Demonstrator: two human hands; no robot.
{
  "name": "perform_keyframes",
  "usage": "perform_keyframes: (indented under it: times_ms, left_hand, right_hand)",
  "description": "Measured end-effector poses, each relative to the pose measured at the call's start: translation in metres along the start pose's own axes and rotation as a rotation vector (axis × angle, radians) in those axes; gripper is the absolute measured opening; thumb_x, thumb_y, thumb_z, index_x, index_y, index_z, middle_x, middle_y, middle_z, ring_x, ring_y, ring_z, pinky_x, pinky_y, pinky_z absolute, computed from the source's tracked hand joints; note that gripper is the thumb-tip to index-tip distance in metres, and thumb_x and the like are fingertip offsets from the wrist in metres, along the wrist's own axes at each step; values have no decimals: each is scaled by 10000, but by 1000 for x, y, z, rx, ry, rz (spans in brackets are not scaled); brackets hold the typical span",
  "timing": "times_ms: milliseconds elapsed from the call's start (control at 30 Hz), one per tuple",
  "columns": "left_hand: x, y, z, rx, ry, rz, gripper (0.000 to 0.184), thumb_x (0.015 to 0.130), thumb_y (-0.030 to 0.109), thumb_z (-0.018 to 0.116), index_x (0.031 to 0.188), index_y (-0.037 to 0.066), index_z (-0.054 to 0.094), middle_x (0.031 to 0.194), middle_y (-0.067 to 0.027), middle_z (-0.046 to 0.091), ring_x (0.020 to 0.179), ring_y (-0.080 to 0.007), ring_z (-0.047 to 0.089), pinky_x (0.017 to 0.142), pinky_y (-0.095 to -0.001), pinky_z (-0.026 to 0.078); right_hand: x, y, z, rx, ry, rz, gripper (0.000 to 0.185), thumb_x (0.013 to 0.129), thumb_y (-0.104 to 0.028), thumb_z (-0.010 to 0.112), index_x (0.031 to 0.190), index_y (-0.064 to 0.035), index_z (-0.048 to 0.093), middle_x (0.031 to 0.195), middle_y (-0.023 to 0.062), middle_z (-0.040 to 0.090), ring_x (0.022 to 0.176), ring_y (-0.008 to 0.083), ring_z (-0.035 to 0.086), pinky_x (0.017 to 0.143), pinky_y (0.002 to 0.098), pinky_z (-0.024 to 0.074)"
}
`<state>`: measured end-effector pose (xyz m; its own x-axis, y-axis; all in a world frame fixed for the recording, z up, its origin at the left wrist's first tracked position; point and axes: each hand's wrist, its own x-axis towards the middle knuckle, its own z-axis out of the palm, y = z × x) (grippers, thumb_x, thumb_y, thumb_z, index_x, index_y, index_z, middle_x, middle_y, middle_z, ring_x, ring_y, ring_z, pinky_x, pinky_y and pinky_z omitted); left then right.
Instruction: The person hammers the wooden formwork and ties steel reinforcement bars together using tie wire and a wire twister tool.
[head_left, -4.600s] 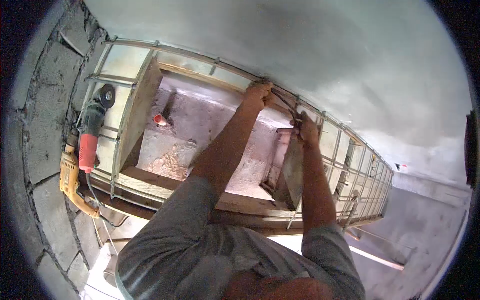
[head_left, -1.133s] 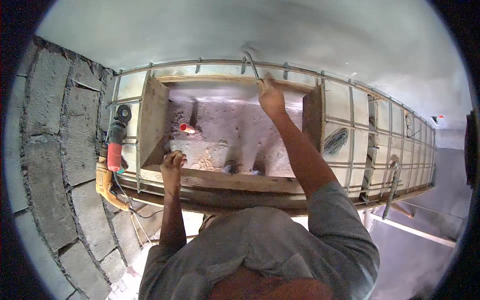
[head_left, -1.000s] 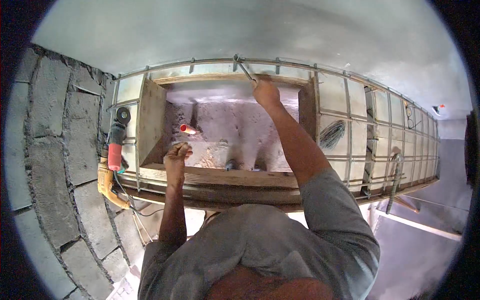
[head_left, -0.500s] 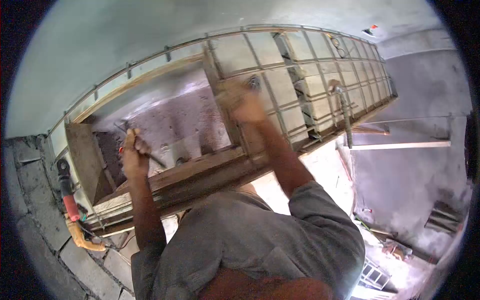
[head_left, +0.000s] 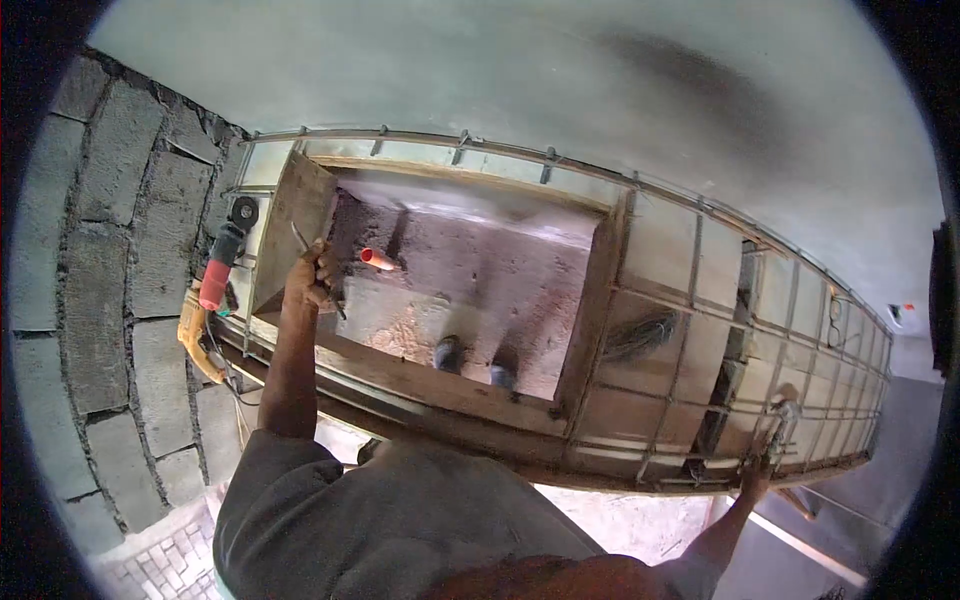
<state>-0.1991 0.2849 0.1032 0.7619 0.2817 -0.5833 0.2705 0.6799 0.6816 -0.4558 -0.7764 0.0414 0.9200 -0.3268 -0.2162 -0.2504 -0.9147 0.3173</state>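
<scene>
My left hand is closed around a thin metal tool over the left end of the wooden-framed opening. The tool's ends stick out above and below my fingers. Far to the right, my right hand is at the near edge of the panel formwork, closed on the lower part of a bar-handled tool that lies on the steel bar grid. My fingers there are small and partly hidden. A bundle of thin wires lies on the grid right of the opening.
A red and black angle grinder and a yellow drill lie at the left end beside a block wall. An orange pipe end and two shoe tips show through the opening. Steel bars cross the panels on the right.
The thin tool has passed from my right hand to my left. My right hand has moved far right to the bar-handled tool. The view has shifted and turned.
</scene>
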Motion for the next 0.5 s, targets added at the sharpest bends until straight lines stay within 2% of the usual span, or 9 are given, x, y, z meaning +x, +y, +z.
perform_keyframes:
  times_ms: [33,67,133,200,267,300,400,467,500]
  left_hand:
    - [15,-1,0,52,52,-9,141,927,263,557,921,123,574,572,73,415,400,-50,339,368,-225,292]
    - [28,1,4,102,102,-21,139,921,260,563,936,122,568,580,72,411,406,-54,340,370,-228,294]
    - [44,5,45,222,182,-12,137,927,259,544,952,126,561,596,71,410,416,-58,343,368,-226,295]
    - [70,9,80,329,131,-3,135,927,255,541,963,128,564,592,71,401,424,-60,346,367,-225,297]
    - [104,14,107,437,100,24,143,925,252,546,973,119,570,587,66,403,424,-66,347,369,-229,306]
    - [119,17,121,489,56,32,153,910,258,574,951,110,579,587,61,413,428,-70,355,374,-231,318]
    - [153,18,153,597,49,116,214,872,298,643,863,89,597,602,37,481,432,-76,400,370,-241,339]
    - [166,14,162,559,54,94,229,863,309,657,824,89,604,604,30,505,431,-76,414,364,-244,337]
    - [171,13,163,533,50,77,248,854,319,671,786,89,610,606,22,528,430,-76,428,358,-248,335]
  right_hand:
    - [2,-42,-41,767,62,381,443,804,-346,594,1148,-68,614,1148,221,607,1020,375,605,827,486,481]
    - [7,-41,-43,769,50,380,443,804,-346,594,1148,-68,614,1148,221,607,1020,375,605,827,486,481]
    - [18,-31,-46,-127,-98,141,366,831,-357,586,956,-27,684,997,241,651,805,373,661,673,494,499]
    - [20,-5,-7,230,126,409,353,874,-338,554,859,-16,698,1001,256,648,673,365,644,582,477,489]
    - [21,-14,-33,675,7,496,344,828,-323,646,974,-11,656,893,141,675,743,321,609,604,426,474]
    - [19,14,16,283,399,123,385,869,-321,611,1079,1,628,892,158,674,756,279,620,568,391,472]
    - [18,-131,-135,553,537,304,434,886,-319,593,1154,22,583,886,161,682,753,252,619,568,379,481]
    - [30,-143,-145,-413,839,-151,518,952,-238,490,1405,-48,326,1012,189,617,747,238,618,636,389,515]
    - [40,-160,-154,265,584,0,456,947,-215,494,1354,-38,388,1012,167,613,727,219,611,600,373,506]
